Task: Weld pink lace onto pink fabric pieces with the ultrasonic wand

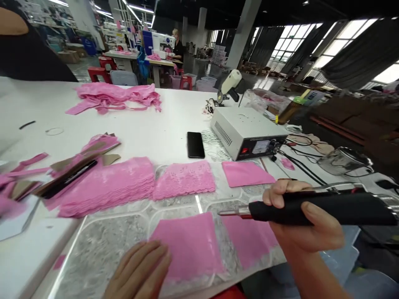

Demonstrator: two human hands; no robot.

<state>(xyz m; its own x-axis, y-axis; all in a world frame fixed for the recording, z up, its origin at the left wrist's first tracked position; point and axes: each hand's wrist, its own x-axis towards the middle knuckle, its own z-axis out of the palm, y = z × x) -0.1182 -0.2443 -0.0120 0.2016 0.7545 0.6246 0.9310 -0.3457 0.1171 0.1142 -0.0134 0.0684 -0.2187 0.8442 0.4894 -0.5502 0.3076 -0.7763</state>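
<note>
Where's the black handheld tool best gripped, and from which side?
Probably around its thick black sleeve, coming from the right, where the right hand holds it: the sleeve is long and nearly level, and the slender metal tip points left.

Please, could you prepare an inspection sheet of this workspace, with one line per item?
Surface: white table, with a grey marbled sheet near the person.
Work things: pink cloth nearest the left hand, flat on the sheet; left pink stack, layered.
Clutter: phone; metal cup at the right.
Hands: left hand, open, at that cloth's left edge; right hand, closed around the black tool.
Cables: black cables at the grey box's front.
Surroundings: sewing machine, red stool and another person beyond the table.
</note>
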